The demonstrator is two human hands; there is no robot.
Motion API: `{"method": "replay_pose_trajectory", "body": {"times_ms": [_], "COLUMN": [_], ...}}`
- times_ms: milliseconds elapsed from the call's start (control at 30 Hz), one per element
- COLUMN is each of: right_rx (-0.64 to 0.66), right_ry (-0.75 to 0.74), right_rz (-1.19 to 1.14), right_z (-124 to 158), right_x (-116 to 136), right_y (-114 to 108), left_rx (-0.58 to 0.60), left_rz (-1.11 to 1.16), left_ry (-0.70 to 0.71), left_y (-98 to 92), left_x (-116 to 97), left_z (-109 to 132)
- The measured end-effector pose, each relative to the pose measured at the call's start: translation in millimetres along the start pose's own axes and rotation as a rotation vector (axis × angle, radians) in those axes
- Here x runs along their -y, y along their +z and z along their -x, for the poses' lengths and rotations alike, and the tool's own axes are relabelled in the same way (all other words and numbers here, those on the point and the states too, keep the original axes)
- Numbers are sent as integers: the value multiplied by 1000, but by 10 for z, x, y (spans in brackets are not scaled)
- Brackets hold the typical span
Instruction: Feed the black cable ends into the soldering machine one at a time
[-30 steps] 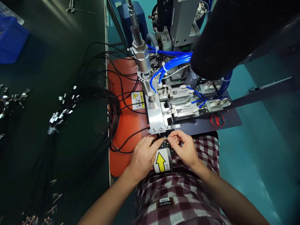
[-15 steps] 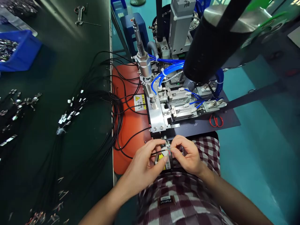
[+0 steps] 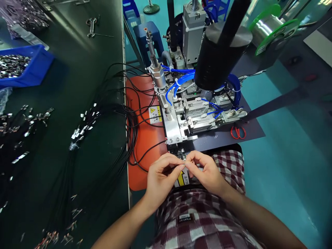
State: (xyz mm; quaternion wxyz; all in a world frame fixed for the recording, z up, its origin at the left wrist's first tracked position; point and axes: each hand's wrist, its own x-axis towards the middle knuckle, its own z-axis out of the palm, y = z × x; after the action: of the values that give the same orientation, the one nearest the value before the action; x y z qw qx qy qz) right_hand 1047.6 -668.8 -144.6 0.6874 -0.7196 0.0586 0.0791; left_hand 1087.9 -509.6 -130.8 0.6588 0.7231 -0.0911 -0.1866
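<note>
My left hand (image 3: 161,177) and my right hand (image 3: 206,173) meet fingertip to fingertip in front of the bench machine (image 3: 173,130). Both are closed in a pinch on the end of a thin black cable, which is mostly hidden by the fingers now. A moment earlier its thin coloured wires showed there. Just below the fingertips is a yellow and white label (image 3: 183,178). More black cables (image 3: 133,129) lie coiled over the orange-red surface (image 3: 146,138) to the left of the machine.
On the dark table (image 3: 103,207) lie a cable bundle with shiny metal ends (image 3: 80,133), wrenches (image 3: 92,27) and a blue bin (image 3: 33,71) of small metal parts. Red-handled scissors (image 3: 238,132) rest right of the machine. A black cylinder (image 3: 215,58) overhangs it; a wire spool (image 3: 269,29) stands behind.
My left thumb and forefinger, apart before, have closed in to meet my right fingertips. The coloured wires between the hands are now covered. The head view has shifted slightly.
</note>
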Motion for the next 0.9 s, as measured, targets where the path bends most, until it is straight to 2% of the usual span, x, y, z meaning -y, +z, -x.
{"method": "replay_pose_trajectory", "body": {"times_ms": [100, 200, 367, 433, 600, 900], "right_rx": [41, 47, -40, -52, -45, -67], "right_ry": [73, 88, -66, -65, 51, 58], "right_rz": [-106, -128, 115, 121, -92, -114], "right_z": [-15, -17, 17, 11, -38, -38], "right_x": [-1, 2, -25, -52, -101, -43], "right_y": [9, 4, 18, 25, -7, 11], "left_rx": [61, 65, 27, 23, 26, 36], "left_rz": [135, 227, 283, 299, 346, 324], "left_ry": [-116, -237, -380, -395, -418, -406], "left_y": [-15, -17, 28, 43, 34, 35], "left_x": [18, 31, 40, 52, 88, 98], "left_z": [-20, -25, 14, 19, -14, -2]}}
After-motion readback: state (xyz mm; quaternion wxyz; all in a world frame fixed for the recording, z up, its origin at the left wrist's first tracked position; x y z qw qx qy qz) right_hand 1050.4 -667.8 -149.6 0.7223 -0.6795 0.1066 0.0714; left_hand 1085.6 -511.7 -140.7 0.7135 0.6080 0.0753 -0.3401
